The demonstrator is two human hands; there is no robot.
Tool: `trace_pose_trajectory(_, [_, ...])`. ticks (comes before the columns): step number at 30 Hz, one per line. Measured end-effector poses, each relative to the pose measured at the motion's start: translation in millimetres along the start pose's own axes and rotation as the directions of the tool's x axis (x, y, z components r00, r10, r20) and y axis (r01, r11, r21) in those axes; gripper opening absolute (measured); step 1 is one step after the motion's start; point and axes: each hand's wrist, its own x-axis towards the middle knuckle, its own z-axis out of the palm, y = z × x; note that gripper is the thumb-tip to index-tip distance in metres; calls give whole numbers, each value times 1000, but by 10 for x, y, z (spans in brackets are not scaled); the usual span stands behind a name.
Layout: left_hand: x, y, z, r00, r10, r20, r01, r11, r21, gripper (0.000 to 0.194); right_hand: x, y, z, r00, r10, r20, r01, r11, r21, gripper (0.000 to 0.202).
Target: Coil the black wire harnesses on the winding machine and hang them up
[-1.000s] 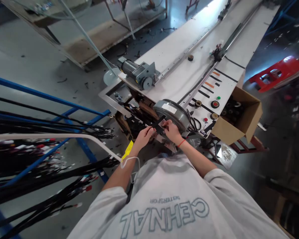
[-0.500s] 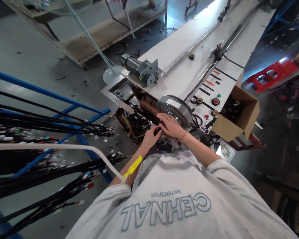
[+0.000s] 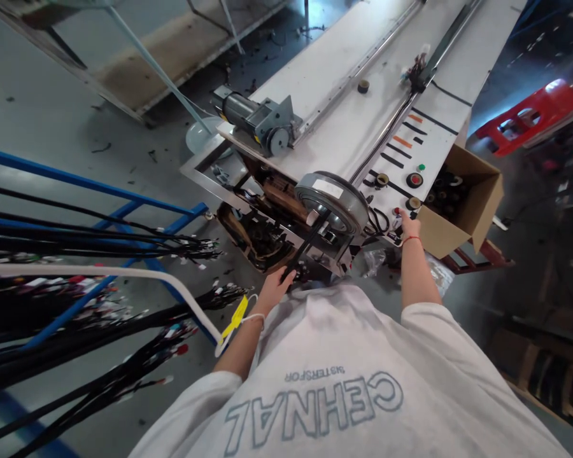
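Observation:
My left hand [image 3: 275, 287] is closed on a black wire harness [image 3: 309, 243] near the front of my shirt. From there the harness runs up to the large grey taping ring [image 3: 332, 198] at the machine's near end. My right hand [image 3: 410, 226] is at the panel's front corner, an extended finger touching the red button [image 3: 397, 211]; its other fingers are partly hidden. Beside it are a tape roll [image 3: 413, 203], a larger red button in a black surround [image 3: 414, 180] and a green button [image 3: 421, 167].
An open cardboard box [image 3: 477, 216] with dark rolls stands right of the panel. A motor [image 3: 241, 113] sits at the machine's left. Black harnesses hang on a blue rack [image 3: 90, 181] at left. A pale cord [image 3: 172, 277] reaches my left wrist.
My right hand has left the ring's front and moved right to the red button. My left hand has drawn slightly down and left, and the black harness now shows stretched from the ring.

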Motion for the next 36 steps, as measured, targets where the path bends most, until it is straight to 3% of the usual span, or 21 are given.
trace_pose_trajectory(3, [-9, 64, -35, 999, 20, -46, -19, 1000, 25, 42, -59, -77, -24, 995, 88, -37, -89, 995, -39, 78])
trace_pose_trajectory(11, [-41, 134, -33, 996, 85, -29, -83, 995, 59, 43, -264, -187, -23, 990, 94, -108, -105, 990, -99, 79])
trace_pose_trajectory(16, [-26, 100, 70, 993, 63, -102, -62, 998, 10, 44, -277, -193, -19, 989, 90, -114, -102, 989, -109, 77])
trace_pose_trajectory(22, [171, 203, 202, 978, 60, -199, -68, 997, -32, 40, -244, -163, 0, 989, 88, -115, -101, 989, -112, 78])
trace_pose_trajectory(29, [451, 391, 324, 964, 136, -228, -147, 989, -34, 37, -286, -177, -17, 988, 91, -125, -102, 991, -82, 79])
trace_pose_trajectory(36, [695, 539, 363, 943, 168, -288, -162, 986, 43, 32, -314, -191, -20, 984, 102, -145, -112, 992, -65, 79])
